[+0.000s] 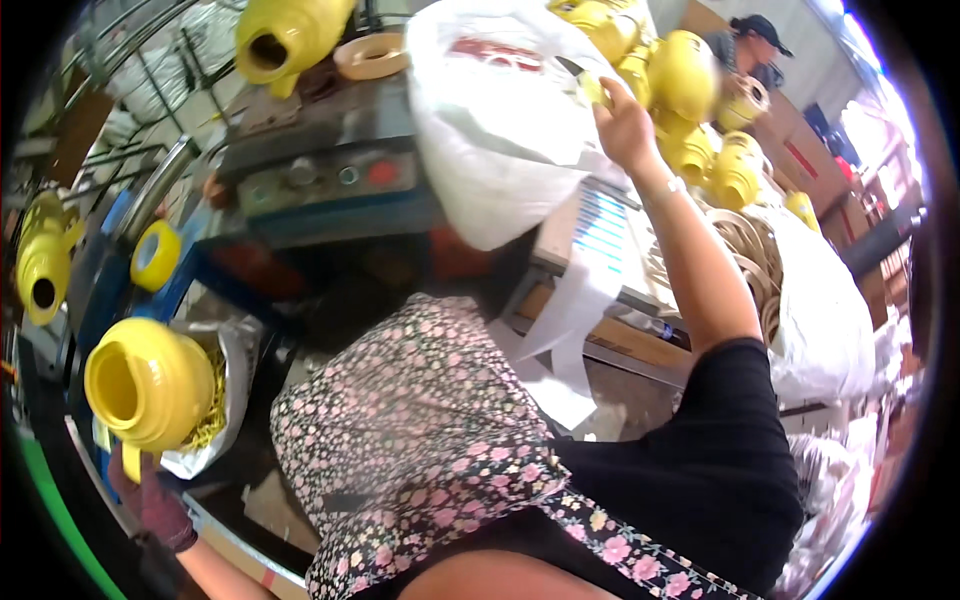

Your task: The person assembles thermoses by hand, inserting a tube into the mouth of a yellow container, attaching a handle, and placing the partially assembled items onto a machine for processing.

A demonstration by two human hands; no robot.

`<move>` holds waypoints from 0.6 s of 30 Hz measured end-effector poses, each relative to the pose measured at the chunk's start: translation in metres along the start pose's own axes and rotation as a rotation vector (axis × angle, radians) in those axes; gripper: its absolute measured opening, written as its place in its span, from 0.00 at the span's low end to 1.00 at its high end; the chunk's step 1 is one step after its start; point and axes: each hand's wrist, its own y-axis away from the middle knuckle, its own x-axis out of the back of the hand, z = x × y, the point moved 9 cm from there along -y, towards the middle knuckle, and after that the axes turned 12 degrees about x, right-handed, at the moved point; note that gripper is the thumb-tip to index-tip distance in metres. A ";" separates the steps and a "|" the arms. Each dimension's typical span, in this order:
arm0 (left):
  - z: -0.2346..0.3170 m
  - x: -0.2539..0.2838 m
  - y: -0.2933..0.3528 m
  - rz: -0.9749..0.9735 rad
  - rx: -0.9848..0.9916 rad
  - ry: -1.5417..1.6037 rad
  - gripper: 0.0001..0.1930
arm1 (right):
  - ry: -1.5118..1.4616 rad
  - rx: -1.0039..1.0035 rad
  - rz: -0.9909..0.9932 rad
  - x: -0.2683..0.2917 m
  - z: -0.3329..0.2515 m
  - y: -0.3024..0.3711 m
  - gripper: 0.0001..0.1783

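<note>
Floral fabric is worn; a yellow vessel is held by left hand; right hand grip cannot be told.

L hand part. hidden behind jug handle; sack print blurry.

On the near left, the person's gloved left hand holds a yellow jug, while the bare right hand reaches far right, beside a white sack and heaped yellow jugs.
</note>
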 end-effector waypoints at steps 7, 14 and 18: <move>0.104 -0.096 0.052 -0.279 -0.163 -0.320 0.25 | 0.028 -0.126 -0.449 -0.064 0.015 -0.032 0.16; 0.136 -0.143 0.099 -0.526 -0.060 -0.397 0.32 | -0.125 -0.121 -0.588 -0.156 -0.018 -0.044 0.16; 0.109 -0.156 0.107 -0.730 0.078 -0.359 0.37 | -0.016 -0.044 -0.725 -0.131 -0.009 -0.028 0.16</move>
